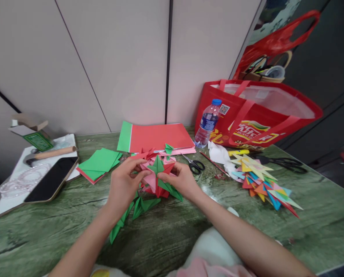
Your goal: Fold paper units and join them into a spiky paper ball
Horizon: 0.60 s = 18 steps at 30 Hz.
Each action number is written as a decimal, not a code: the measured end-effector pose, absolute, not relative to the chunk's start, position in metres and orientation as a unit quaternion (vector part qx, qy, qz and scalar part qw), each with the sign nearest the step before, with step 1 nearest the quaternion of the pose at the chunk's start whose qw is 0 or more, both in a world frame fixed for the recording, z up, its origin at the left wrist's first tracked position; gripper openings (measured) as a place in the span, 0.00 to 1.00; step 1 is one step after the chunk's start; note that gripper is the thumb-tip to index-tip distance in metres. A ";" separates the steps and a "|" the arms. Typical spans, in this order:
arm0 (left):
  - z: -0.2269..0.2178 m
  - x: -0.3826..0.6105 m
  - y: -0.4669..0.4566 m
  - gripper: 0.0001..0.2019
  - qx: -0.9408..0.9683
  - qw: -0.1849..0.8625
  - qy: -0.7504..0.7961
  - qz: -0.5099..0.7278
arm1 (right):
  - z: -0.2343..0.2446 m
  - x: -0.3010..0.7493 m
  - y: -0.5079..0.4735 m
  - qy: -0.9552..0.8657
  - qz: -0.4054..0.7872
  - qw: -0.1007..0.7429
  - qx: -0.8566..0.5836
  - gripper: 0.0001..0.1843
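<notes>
Between my two hands is a folded paper flower (156, 167) with pink, red and green pointed parts. My left hand (125, 177) pinches its left side, fingers at a pink petal. On the other side, my right hand (183, 179) grips it with the thumb against the green and red folds. Below and behind the flower lie more folded pieces, red and pink ones partly hidden by my hands. Green folded paper leaves (145, 207) rest on the table just under my left hand. A small green folded piece (168, 149) shows behind the flower.
Stacked green squares (100, 163), red paper sheets (161, 137) and black scissors (195, 165) surround the work. A water bottle (208, 123) stands before a red bag (258, 115). Multicoloured folded paper (261, 182) lies right; a phone (52, 180), hammer (54, 153) and green box (39, 140) lie left.
</notes>
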<state>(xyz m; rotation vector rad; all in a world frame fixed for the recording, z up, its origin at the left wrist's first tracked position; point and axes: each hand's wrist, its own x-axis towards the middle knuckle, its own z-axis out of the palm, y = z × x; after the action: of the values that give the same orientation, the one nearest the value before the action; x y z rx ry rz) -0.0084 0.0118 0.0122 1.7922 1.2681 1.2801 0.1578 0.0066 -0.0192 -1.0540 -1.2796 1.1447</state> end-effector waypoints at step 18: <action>0.020 -0.005 0.012 0.12 0.602 0.358 0.522 0.487 | -0.019 0.159 0.006 -0.530 0.501 0.542 -0.417 0.11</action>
<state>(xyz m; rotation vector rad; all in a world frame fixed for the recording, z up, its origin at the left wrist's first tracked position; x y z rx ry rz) -0.0054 0.0120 0.0199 1.5542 1.3457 1.2565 0.1588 0.0061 -0.0195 -0.9904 -1.2591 1.1889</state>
